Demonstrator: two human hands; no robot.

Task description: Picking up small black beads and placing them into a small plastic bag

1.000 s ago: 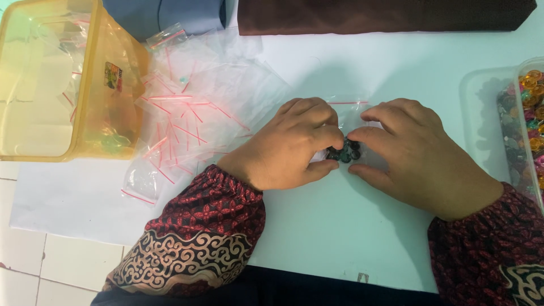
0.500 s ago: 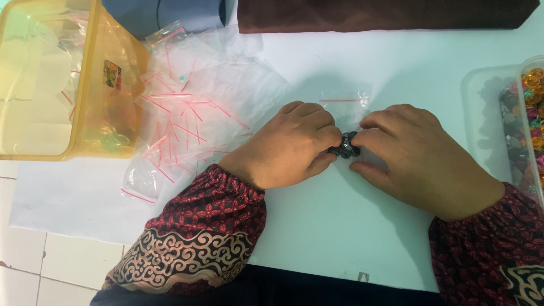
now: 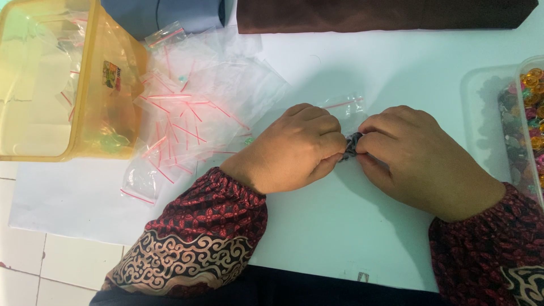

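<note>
Two hands, left hand [image 3: 294, 148] and right hand [image 3: 419, 161], pinch a dark bead cluster [image 3: 351, 145], orientation hidden.

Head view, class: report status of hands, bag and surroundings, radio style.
Left hand and right hand both pinch a dark item in a small clear bag. Bag pile left; bead tray right. Nothing between.

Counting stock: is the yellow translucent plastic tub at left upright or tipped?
Tipped: the yellow translucent plastic tub lies on its side, its opening facing left.

Dark bundle [image 3: 351, 145] between both hands' fingers [image 3: 334, 141]
</note>
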